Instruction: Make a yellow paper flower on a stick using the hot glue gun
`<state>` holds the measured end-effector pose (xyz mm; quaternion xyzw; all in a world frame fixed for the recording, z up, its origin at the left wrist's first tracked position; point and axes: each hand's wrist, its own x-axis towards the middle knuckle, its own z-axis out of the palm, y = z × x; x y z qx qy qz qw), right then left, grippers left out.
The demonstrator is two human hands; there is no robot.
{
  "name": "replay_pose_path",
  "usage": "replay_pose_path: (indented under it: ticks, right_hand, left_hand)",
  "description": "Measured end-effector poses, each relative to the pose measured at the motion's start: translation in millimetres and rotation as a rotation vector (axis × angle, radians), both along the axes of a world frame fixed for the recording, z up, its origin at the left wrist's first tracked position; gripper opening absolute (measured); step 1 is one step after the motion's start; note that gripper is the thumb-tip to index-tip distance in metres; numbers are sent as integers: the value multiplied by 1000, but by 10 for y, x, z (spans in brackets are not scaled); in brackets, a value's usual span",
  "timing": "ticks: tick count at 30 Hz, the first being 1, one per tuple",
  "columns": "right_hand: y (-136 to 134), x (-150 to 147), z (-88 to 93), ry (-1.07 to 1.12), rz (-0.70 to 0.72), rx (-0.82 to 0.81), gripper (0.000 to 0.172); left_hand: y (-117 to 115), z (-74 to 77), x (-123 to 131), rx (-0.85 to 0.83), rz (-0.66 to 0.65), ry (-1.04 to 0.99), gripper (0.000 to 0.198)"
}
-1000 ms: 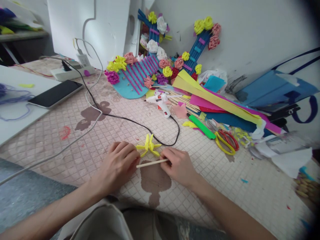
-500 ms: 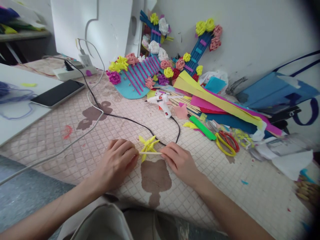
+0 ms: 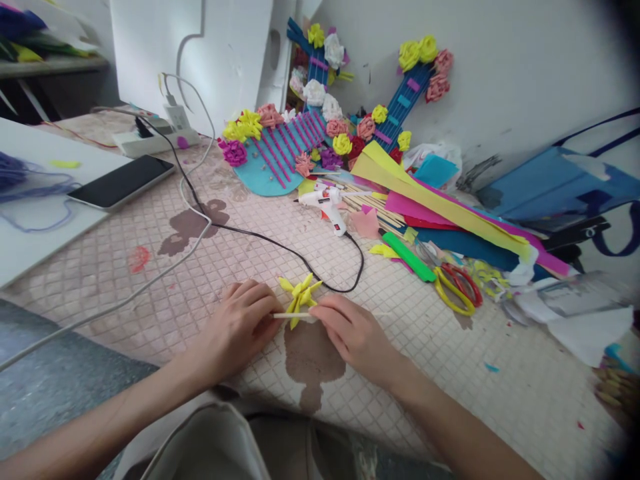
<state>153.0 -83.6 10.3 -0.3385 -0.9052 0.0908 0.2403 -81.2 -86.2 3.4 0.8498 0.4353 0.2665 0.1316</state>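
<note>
A thin pale stick (image 3: 293, 315) stretches level between my two hands, low over the tabletop. My left hand (image 3: 245, 323) is closed at its left end, with the fingertips partly hidden. My right hand (image 3: 353, 337) pinches it between thumb and fingers farther right. Just behind the stick sits a yellow paper flower (image 3: 300, 293) with pointed petals, close to the fingertips of both hands. Whether the stick touches the flower I cannot tell.
Behind my hands lies a white glue gun (image 3: 325, 202) with its black cord (image 3: 260, 235). To the right are a green cutter (image 3: 407, 255), scissors (image 3: 453, 291) and coloured paper strips (image 3: 445, 200). A phone (image 3: 123, 181) and a flower-decorated blue guitar shape (image 3: 265, 167) stand farther back.
My right hand has moved left along the stick, so the hands are closer together. The flower is slightly turned, and the whole view has shifted a little.
</note>
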Motion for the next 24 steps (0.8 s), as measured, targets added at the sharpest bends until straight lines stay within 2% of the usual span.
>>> replay_pose_path:
  ticks: [9, 18, 24]
  right_hand:
    - [30, 40, 8, -121, -56, 54, 22]
    - [34, 49, 25, -168, -60, 56, 19]
    - [20, 33, 46, -202, -43, 47, 20]
  left_hand:
    - [-1, 7, -12, 1, 18, 15, 15]
    - [18, -16, -47, 102, 50, 42, 13]
    - [25, -19, -17, 93, -108, 30, 21]
